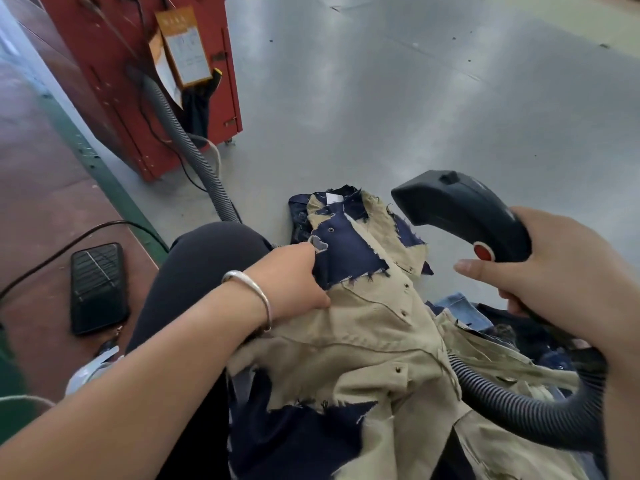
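A beige and navy patchwork garment (374, 334) with frayed edges and metal snaps lies across my lap. My left hand (294, 282), a silver bangle on its wrist, grips the fabric at the edge of a navy patch. My right hand (561, 275) holds a black handheld suction nozzle (460, 209) with a red button, raised above the garment at the right, its thumb stretched out toward the button. A ribbed grey hose (519, 407) runs from the nozzle down over the cloth.
A red machine cabinet (145, 84) stands at the back left with a second grey hose (187, 143) leading from it. A black phone (98, 289) lies on the brown surface at the left, a cable beside it. More denim pieces (460, 308) lie under the garment. Grey floor fills the far side.
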A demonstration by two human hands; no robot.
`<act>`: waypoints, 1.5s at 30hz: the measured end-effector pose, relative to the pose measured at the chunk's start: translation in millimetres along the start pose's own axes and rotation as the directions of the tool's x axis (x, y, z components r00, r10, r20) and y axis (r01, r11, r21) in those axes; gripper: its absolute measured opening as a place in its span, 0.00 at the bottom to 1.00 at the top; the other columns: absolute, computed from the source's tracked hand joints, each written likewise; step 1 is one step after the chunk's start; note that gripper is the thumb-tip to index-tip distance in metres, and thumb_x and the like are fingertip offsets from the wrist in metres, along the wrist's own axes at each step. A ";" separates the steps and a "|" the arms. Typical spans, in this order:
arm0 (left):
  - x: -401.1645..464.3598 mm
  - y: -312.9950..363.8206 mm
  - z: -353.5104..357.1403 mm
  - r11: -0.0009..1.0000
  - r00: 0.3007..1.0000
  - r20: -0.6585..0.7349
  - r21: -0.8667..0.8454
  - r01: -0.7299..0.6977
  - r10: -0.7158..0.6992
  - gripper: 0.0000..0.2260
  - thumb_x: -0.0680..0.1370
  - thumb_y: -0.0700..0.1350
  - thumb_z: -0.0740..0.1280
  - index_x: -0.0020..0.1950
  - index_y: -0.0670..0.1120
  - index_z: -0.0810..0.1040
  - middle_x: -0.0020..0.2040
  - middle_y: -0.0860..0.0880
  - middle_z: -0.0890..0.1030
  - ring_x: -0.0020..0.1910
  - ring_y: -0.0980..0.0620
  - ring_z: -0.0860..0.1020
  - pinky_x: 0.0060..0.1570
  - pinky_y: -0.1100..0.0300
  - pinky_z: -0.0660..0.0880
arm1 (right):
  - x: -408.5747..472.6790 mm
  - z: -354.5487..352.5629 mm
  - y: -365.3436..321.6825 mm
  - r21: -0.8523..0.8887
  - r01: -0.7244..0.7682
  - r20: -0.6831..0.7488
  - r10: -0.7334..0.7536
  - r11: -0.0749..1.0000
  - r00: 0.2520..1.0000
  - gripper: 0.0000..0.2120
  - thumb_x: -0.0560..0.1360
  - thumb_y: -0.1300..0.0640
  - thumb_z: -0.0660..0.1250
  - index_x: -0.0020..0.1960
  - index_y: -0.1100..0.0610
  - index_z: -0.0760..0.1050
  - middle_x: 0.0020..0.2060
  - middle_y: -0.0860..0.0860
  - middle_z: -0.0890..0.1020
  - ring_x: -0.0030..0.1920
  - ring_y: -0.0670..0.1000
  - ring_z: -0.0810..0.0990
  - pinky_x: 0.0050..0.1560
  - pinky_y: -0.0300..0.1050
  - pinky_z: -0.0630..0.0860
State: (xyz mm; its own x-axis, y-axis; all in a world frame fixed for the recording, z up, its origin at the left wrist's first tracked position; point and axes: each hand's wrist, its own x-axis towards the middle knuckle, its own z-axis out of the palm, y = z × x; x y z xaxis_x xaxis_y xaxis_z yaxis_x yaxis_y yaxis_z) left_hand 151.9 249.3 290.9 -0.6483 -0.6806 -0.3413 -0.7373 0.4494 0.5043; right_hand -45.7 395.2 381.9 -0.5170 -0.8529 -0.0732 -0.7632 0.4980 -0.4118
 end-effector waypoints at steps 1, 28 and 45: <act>0.4 1.9 -2.3 0.978 1.000 -0.007 -0.210 0.008 -0.010 0.10 0.72 0.43 0.70 0.51 0.41 0.76 0.39 0.51 0.78 0.39 0.54 0.75 0.37 0.62 0.68 | -0.6 -2.6 -0.1 0.016 -0.006 0.008 0.006 1.000 1.000 0.14 0.67 0.44 0.76 0.38 0.50 0.72 0.27 0.42 0.80 0.19 0.45 0.77 0.28 0.44 0.72; -45.5 50.4 52.5 -0.011 0.950 0.304 -0.953 0.304 -0.063 0.12 0.81 0.46 0.60 0.56 0.39 0.76 0.45 0.39 0.84 0.38 0.39 0.83 0.25 0.61 0.76 | -37.3 -20.7 -9.2 -0.055 -0.021 0.049 0.024 0.998 0.999 0.19 0.60 0.33 0.71 0.45 0.38 0.70 0.31 0.39 0.80 0.23 0.49 0.78 0.31 0.57 0.80; -79.7 16.0 59.2 0.843 0.689 -0.501 0.418 -0.338 0.524 0.14 0.69 0.50 0.73 0.52 0.44 0.84 0.50 0.48 0.82 0.50 0.48 0.79 0.53 0.53 0.77 | -12.8 30.8 -9.0 -0.217 0.056 0.277 0.006 0.975 0.961 0.17 0.67 0.40 0.75 0.39 0.41 0.66 0.29 0.43 0.75 0.33 0.41 0.73 0.31 0.43 0.64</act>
State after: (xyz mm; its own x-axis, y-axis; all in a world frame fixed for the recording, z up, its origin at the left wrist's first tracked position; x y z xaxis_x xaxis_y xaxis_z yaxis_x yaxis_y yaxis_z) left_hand 180.6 345.0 279.2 -0.7380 -0.5230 0.4264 -0.4822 0.8508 0.2090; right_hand -20.3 396.8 358.6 -0.3940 -0.8600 -0.3242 -0.8570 0.4713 -0.2085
